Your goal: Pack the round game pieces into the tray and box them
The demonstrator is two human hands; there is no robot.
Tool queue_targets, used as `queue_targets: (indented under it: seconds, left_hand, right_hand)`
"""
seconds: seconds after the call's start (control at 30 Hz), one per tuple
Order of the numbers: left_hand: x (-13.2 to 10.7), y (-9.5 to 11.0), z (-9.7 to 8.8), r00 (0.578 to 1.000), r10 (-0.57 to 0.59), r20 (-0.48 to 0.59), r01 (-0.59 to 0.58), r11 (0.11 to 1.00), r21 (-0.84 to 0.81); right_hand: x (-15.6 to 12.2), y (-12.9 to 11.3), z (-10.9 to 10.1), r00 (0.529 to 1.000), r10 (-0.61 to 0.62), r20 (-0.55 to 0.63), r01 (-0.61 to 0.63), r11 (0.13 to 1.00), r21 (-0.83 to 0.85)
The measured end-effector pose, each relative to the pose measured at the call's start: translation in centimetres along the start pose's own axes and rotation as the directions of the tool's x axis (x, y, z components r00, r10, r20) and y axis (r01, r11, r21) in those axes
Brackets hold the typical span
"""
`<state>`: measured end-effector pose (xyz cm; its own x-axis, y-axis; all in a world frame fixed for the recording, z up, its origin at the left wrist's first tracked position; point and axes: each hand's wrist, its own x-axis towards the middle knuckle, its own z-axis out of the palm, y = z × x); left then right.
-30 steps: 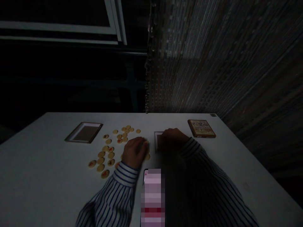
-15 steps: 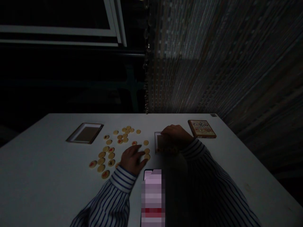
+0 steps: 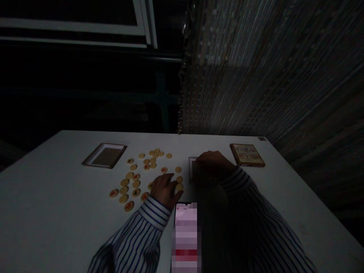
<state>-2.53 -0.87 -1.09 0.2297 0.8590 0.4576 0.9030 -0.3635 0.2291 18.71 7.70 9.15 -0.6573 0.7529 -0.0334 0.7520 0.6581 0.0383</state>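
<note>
My left hand (image 3: 165, 189) rests low over the table, fingers apart and slightly bent, its fingertips close beside a plain round Chinese chess piece (image 3: 179, 187). I cannot tell whether it touches that piece. Two more pieces lie in line behind it, the farthest being a face-down piece (image 3: 178, 169). Over a shallow open box (image 3: 193, 162) lies my right hand (image 3: 214, 163), back upward; its fingertips are hidden in shadow. Left of my left hand, several wooden pieces are scattered, some blank side up, others showing red or black characters, such as a red-marked piece (image 3: 129, 206).
A second shallow open tray (image 3: 106, 157) sits at the back left of the white table (image 3: 57, 212). At the back right is a flat printed box (image 3: 248, 154). A lit phone (image 3: 186, 216) lies at the front middle. Behind hangs a string curtain (image 3: 227, 94).
The view has shifted a little, moving the table's things slightly right and up. My left hand stays beside the same pieces; the right hand remains over the box, whose inner row of pieces is now darker.
</note>
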Motion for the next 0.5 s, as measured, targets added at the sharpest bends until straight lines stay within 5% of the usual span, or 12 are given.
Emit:
queue_targets:
  seconds: [0.23,0.5]
  left_hand:
    - [0.2,-0.8,-0.6,0.999,0.039,0.016,-0.037,0.997,-0.075]
    - [0.5,-0.2,-2.2,0.981,-0.136,-0.135,0.092,0.954,-0.286]
  right_hand:
    - [0.1,-0.4,0.0,0.999,-0.036,-0.021,0.036,0.999,0.041]
    - [0.2,-2.1,-0.4,0.993,-0.102,-0.052,0.105,0.993,0.048]
